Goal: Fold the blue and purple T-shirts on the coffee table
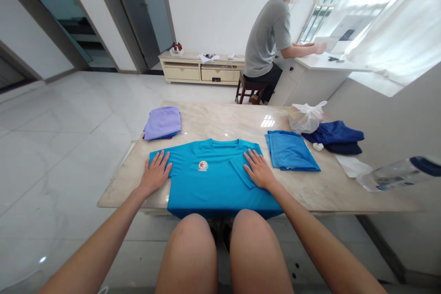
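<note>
A bright blue T-shirt (206,188) with a small red and white chest emblem lies spread on the marble-patterned table (220,121), its lower part hanging over the near edge. The sleeve on the right is folded inward over the shirt's front. My left hand (156,173) lies flat with fingers spread on the sleeve at the left, partly on the tabletop. Flat on the folded sleeve and the shirt's right side rests my right hand (258,169), its fingers apart. Neither hand grips the fabric.
Folded purple cloth (163,121) sits at the back left. To the right are folded blue cloth (292,150), a white plastic bag (306,117), dark blue cloth (336,134) and a clear bottle (396,174). A person in grey (268,32) sits on a stool beyond the table.
</note>
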The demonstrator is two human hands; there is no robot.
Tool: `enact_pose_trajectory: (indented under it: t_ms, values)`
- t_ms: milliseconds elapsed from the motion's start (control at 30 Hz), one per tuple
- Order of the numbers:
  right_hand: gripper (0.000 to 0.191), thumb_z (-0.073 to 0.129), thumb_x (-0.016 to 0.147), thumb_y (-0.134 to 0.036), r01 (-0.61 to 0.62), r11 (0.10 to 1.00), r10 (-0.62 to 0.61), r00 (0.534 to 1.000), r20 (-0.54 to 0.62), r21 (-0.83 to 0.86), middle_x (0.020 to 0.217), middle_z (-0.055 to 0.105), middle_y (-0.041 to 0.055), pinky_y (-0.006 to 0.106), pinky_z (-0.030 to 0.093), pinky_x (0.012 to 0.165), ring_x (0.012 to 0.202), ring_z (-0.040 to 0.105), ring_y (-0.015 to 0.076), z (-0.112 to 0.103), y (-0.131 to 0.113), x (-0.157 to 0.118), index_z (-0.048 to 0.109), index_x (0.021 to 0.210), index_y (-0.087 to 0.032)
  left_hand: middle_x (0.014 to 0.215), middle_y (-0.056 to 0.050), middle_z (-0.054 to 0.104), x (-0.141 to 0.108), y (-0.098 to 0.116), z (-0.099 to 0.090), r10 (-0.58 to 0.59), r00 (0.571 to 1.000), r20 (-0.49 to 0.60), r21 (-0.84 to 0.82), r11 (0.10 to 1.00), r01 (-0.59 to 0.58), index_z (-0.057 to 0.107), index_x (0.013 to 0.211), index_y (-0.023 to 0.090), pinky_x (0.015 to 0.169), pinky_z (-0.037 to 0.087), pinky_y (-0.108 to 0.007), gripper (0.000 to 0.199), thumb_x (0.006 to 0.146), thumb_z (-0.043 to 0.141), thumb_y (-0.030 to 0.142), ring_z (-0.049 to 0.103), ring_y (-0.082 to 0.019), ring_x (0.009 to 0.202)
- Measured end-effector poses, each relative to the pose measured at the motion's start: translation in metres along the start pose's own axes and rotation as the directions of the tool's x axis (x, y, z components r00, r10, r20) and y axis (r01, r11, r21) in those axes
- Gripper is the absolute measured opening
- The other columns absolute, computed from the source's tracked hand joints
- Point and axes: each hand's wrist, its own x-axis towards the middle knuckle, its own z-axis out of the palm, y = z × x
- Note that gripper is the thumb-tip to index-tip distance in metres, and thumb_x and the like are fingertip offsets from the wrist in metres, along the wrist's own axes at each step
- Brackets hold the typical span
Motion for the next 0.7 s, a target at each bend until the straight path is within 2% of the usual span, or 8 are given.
enact_pose_trajectory:
  t_ms: [167, 400, 700]
  values:
    - [0.071, 0.032, 0.12, -0.058, -0.007, 1.0, 0.007, 1.0, -0.007, -0.003, 0.19, 0.022, 0.0059, 0.061, 0.024, 0.144, 0.178, 0.021, 0.0341, 0.0031, 0.0003, 0.0002, 0.038, 0.181, -0.023, 0.187, -0.012, 0.033, -0.0015, 0.0039, 0.0034, -0.009, 0.998, -0.066, -0.006, 1.0, 0.008, 0.041, 0.179, 0.019, 0.141, 0.023, -0.07, 0.071, 0.115, 0.027, 0.049, 0.031, -0.036, 0.175]
    - [0.071, 0.031, 0.119, -0.058, -0.006, 1.0, 0.006, 0.999, -0.036, 0.002, 0.189, 0.025, 0.0064, 0.062, 0.024, 0.143, 0.177, 0.023, 0.0345, 0.0077, 0.0014, 0.0002, 0.041, 0.18, -0.024, 0.186, -0.012, 0.034, -0.0041, 0.0036, 0.0022, -0.005, 0.997, -0.078, -0.036, 0.999, 0.002, 0.043, 0.177, 0.019, 0.141, 0.022, -0.07, 0.07, 0.116, 0.028, 0.048, 0.031, -0.035, 0.175]
    - [0.069, 0.034, 0.119, -0.056, -0.023, 1.0, 0.023, 0.999, -0.032, -0.014, 0.189, 0.026, 0.0053, 0.06, 0.025, 0.144, 0.177, 0.024, 0.0331, 0.0054, -0.0002, 0.001, 0.042, 0.18, -0.025, 0.184, -0.012, 0.04, -0.0032, 0.0034, 0.0013, -0.012, 0.995, -0.102, -0.052, 0.999, 0.007, 0.048, 0.175, 0.025, 0.141, 0.026, -0.068, 0.065, 0.115, 0.034, 0.045, 0.036, -0.034, 0.173]
